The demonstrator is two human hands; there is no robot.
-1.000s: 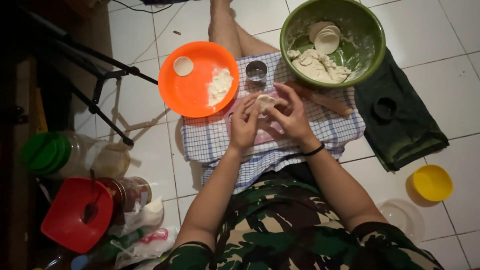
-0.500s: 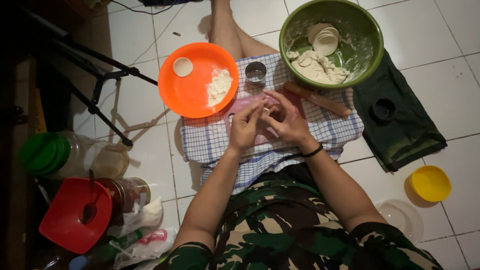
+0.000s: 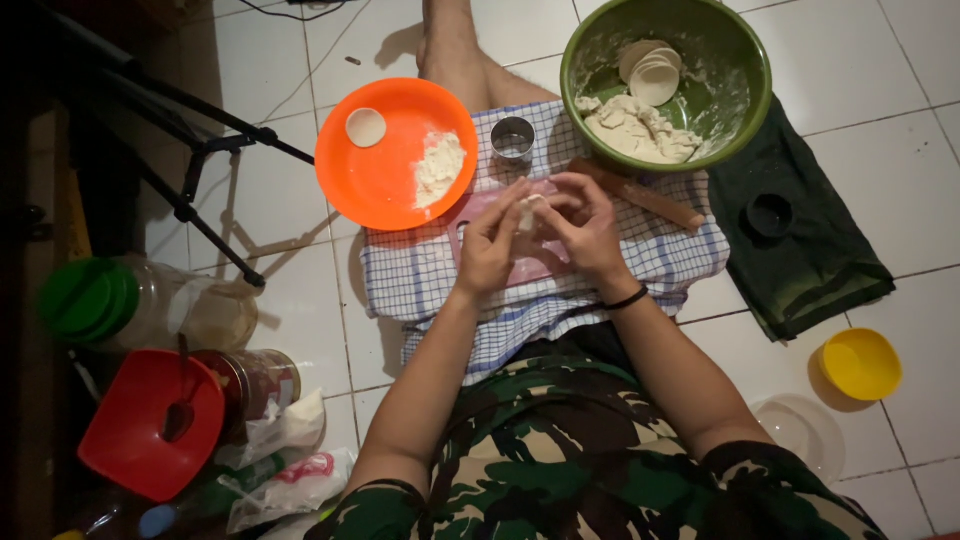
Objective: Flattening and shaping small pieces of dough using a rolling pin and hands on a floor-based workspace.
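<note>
Head view, hands: the left hand [image 3: 492,243] and the right hand [image 3: 583,222] meet fingertip to fingertip over the person's lap, with a small piece of dough [image 3: 527,212] pinched between them.
Head view, fingers: both sets are curled in and clenched on the dough from opposite sides, which looks like a shaping or folding grip, the thumbs on the near side.
Dough position: it sits right at the fingertips, lifted just above a pink board [image 3: 478,215] that lies under the hands.
Support: the board rests on a blue checked cloth [image 3: 420,275] spread over the lap, seemingly to give a flat surface while sitting on the tiled floor.
Beyond the fingers, left: an orange plate [image 3: 380,180] carries a heap of flour [image 3: 440,165] and one flat round disc of dough [image 3: 366,127], near the left fingertips.
Beyond the fingers, straight ahead: a small metal ring cutter [image 3: 513,138] stands just past the fingertips.
Beyond the fingers, right: a green bowl [image 3: 745,90] holds a lump of dough and a stack of cut rounds; a wooden rolling pin [image 3: 640,195] lies at its base, just beside the right knuckles.
In the way: nothing lies between the fingers and the plate or the bowl.
Far left of the hands: jars and a red lid [image 3: 130,440], well apart.
Far right: a dark cloth [image 3: 810,260] and a yellow cup [image 3: 860,362].
</note>
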